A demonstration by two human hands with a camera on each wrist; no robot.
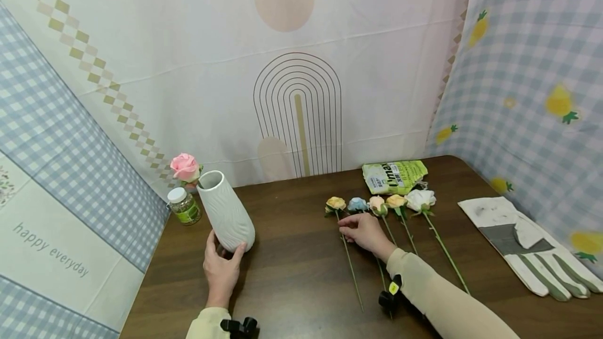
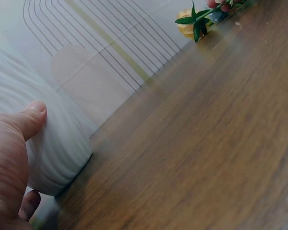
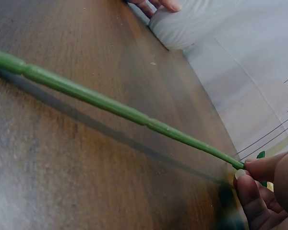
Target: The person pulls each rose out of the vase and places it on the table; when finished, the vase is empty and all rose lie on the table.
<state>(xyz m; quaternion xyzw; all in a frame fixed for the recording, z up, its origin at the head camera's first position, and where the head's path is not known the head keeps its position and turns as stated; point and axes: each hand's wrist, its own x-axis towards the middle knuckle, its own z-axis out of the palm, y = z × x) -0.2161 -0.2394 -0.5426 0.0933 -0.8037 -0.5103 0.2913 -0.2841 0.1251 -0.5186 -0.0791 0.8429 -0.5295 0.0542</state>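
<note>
A white ribbed vase (image 1: 225, 216) stands at the left of the table, a pink rose (image 1: 185, 167) leaning out at its mouth. My left hand (image 1: 221, 272) holds the vase low down near its base, thumb on the near side; in the left wrist view the thumb (image 2: 34, 117) lies against the ribbed wall. Over the flowers, my right hand (image 1: 368, 234) pinches the stem of the leftmost yellow rose (image 1: 336, 203) just below its bloom. That green stem (image 3: 86, 97) runs slightly above the tabletop in the right wrist view, casting a shadow.
Right of the held rose lie a blue rose (image 1: 357, 204), a peach rose (image 1: 378, 204), another yellow rose (image 1: 396, 201) and a white rose (image 1: 421, 199). Behind them sits a green packet (image 1: 394, 177). White-and-grey gloves (image 1: 513, 239) lie far right; a lidded jar (image 1: 185, 207) stands beside the vase.
</note>
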